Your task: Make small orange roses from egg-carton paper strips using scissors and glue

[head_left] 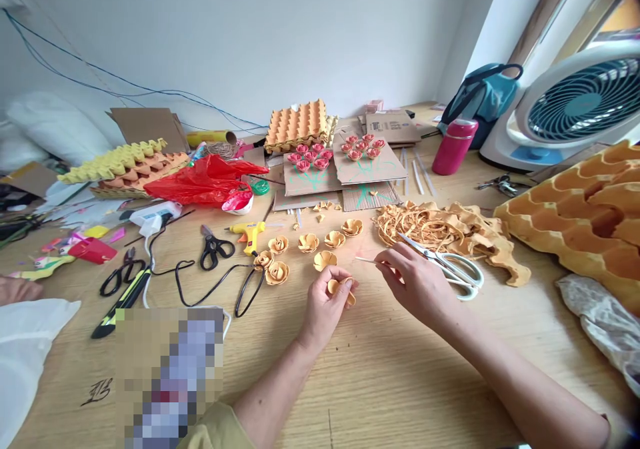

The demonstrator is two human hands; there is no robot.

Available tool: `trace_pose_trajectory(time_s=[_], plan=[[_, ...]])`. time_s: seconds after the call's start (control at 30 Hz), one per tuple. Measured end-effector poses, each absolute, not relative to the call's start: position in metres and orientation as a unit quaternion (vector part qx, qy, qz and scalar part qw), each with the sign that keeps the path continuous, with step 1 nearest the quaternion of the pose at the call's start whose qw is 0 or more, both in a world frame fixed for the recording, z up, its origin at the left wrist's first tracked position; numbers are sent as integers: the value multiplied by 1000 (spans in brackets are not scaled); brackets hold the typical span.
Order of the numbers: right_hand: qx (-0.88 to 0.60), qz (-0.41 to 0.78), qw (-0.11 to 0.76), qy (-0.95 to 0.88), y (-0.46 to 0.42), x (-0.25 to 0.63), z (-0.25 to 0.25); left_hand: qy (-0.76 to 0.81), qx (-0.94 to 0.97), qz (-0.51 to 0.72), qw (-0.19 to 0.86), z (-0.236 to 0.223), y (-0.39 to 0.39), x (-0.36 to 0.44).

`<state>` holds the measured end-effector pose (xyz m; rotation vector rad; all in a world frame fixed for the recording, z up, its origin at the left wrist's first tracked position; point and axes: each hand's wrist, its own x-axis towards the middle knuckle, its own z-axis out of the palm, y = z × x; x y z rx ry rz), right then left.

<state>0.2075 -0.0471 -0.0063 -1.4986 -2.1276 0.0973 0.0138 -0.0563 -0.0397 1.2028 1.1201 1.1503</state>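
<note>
Orange cup piece [333,288] sits pinched between thumb and fingers of the left hand [323,302] over the tabletop [395,389]; likely light, semi-stiff, tears easily, so base hold seems safer than thin edges; right hand [413,281] fingertips grip a pale stick [366,260].

Pinched tan petal cup [333,288]; white stick [366,260] nearby

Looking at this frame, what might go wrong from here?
The left hand pinches a cupped flower piece, so its petals might crease or tear. The white scissors lie right beside the right hand, which holds a thin white stick; a careless sweep could knock them. The black cord loops near the rolled flowers; a tug might drag them.
</note>
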Motion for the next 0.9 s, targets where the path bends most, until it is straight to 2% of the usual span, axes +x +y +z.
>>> trace_pose_trajectory(time_s=[0.17, 0.33, 0.7, 0.9], plan=[[-549, 42, 286, -785, -39, 218, -9, 475, 562, 475, 482, -44, -53, 13], [-555, 6, 296, -777, -30, 239, -8, 469, 573, 475, 476, -47, -52, 13], [-727, -89, 260, -630, -22, 358, 0, 457, 611, 475, 438, -53, -49, 15], [-775, -87, 222, -586, -19, 372, -2, 452, 621, 476, 428, -56, -48, 16]])
